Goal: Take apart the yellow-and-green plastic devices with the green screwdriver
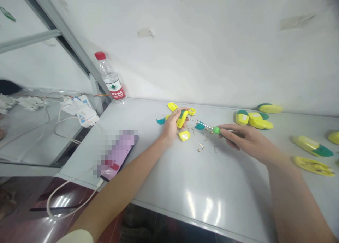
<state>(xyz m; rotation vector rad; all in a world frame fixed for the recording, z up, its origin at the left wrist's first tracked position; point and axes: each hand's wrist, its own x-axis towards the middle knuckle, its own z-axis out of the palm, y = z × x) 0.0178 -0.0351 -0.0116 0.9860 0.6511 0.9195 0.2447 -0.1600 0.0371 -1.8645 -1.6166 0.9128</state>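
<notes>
The left hand (172,125) is gripping a yellow and green plastic piece (182,118), the right hand (246,139) is holding a green-handled screwdriver (216,130), and pressing hard is risking a slip into the left hand.

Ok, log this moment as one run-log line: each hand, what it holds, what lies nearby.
left hand: yellow and green plastic piece | right hand: green-handled screwdriver | nearby: teal plastic piece

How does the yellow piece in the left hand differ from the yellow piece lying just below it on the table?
The held yellow piece in the left hand is raised off the table, while the lying yellow piece rests flat on it. The held piece shows a green part; the lying piece shows a pale patch instead. Both are bright yellow.
</notes>
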